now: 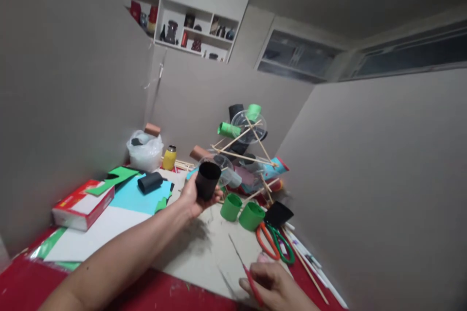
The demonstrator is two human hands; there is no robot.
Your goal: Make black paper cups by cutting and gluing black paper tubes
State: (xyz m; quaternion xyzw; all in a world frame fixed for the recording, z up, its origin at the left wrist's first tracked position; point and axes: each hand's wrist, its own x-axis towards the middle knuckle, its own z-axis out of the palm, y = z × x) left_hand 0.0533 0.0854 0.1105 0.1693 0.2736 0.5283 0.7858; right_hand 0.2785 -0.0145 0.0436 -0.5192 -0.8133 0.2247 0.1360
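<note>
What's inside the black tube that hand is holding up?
Inside the black tube in the left hand, only some dark inner wall shows; the lower part is hidden from view.

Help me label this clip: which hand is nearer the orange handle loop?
Right. The right hand is just this side of the orange loop; the left hand, holding a black tube, is farther away, beyond and left of it.

The black tube (pixel 207 183) hides part of the left hand (pixel 191 198). Right of the tube, the view's bottom edge crops the right hand (pixel 272 284); far above it, shelf ornaments (pixel 171 32) look too small to identify.
</note>
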